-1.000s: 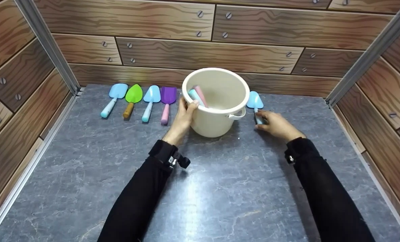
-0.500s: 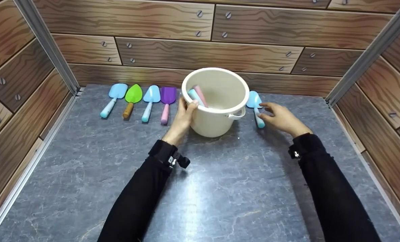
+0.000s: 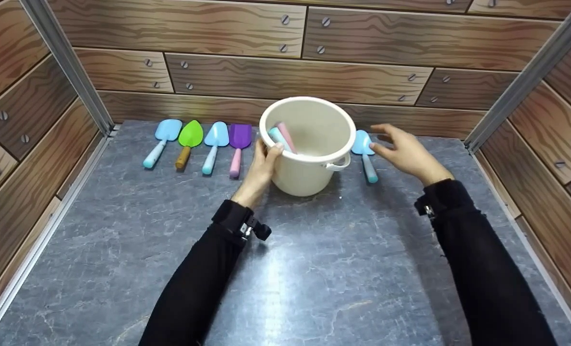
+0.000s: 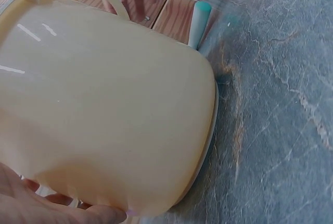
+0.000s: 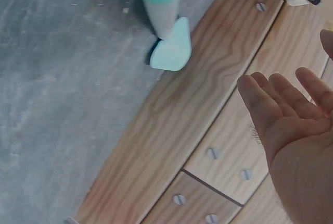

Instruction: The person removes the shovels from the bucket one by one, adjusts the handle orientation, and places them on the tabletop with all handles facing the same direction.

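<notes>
A cream plastic bucket [image 3: 314,175] stands upright at the back middle of the grey table. My left hand [image 3: 264,161] grips its left side, thumb hooked over the rim; in the left wrist view the bucket's wall [image 4: 104,109] fills the frame above that hand [image 4: 47,208]. A pink and a teal handle [image 3: 282,136] lean inside the bucket. A light blue trowel [image 3: 366,153] lies flat just right of the bucket. My right hand [image 3: 391,142] hovers open above and right of it, holding nothing. The right wrist view shows the open palm [image 5: 291,130] and the trowel [image 5: 166,26].
A row of toy trowels lies left of the bucket: light blue [image 3: 162,140], green [image 3: 189,139], light blue [image 3: 214,144], purple [image 3: 238,144]. Wood-patterned walls [image 3: 285,77] close the back and both sides. The bucket's handle lug [image 3: 339,166] faces front right.
My right hand let go of the light blue trowel's handle and rose up and back, fingers spread. The trowel stays on the table. The left hand and bucket have not moved.
</notes>
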A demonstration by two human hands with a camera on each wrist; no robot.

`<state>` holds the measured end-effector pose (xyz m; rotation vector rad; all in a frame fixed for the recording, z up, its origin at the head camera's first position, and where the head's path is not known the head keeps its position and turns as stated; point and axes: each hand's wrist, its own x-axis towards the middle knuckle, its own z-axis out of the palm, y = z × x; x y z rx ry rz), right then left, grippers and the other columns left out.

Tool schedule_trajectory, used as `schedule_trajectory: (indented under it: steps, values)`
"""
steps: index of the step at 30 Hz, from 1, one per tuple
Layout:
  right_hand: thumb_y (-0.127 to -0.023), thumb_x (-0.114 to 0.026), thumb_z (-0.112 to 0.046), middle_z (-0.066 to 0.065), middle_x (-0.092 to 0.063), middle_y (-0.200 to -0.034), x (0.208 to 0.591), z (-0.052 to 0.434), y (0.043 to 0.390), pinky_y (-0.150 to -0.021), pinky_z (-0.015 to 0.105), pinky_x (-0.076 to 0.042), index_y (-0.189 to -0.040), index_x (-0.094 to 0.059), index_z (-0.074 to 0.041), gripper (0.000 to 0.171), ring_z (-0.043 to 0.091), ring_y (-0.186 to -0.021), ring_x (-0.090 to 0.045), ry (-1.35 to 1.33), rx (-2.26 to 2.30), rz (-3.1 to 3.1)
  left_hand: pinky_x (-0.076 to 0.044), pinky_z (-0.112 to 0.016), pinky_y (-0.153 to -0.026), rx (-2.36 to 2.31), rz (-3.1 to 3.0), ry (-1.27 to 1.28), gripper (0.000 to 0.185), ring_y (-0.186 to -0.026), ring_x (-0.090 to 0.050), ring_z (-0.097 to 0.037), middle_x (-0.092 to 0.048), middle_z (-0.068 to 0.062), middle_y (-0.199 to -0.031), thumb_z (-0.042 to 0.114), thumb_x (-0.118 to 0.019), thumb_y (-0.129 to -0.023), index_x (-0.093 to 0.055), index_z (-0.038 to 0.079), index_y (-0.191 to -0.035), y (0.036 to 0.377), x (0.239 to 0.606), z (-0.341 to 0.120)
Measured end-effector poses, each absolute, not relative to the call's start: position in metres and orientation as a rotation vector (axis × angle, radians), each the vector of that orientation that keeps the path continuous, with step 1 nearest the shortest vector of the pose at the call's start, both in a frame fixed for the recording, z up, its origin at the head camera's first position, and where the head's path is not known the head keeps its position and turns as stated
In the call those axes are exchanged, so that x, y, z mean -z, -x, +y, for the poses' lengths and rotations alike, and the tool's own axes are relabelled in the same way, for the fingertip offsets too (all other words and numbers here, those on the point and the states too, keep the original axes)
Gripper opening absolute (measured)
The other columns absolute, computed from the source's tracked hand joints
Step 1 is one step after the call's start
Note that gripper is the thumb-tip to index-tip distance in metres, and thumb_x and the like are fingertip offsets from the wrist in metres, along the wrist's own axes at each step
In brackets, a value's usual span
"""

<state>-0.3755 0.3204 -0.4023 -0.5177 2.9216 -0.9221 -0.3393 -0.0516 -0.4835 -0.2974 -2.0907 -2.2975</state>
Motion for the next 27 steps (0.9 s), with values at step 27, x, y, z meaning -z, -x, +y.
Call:
schedule_trajectory:
  steps: [27]
  values:
    - [-0.121, -0.065, -0.024, 0.026, -0.055, -0.178, 0.349, 0.266, 0.372, -0.136, 0.068, -0.049, -0.173, -0.052, -0.002, 0.058, 0.051, -0.162, -0.058, 0.692, 0.91, 2.999, -0.019, -0.063, -0.152, 2.272, -2.122, 0.287, 0.103, -0.181, -0.026, -0.047, -0.023, -0.029, -0.193, 0.054, -0.057, -0.104, -0.015, 0.005, -0.185, 0.339, 0.483, -0.053]
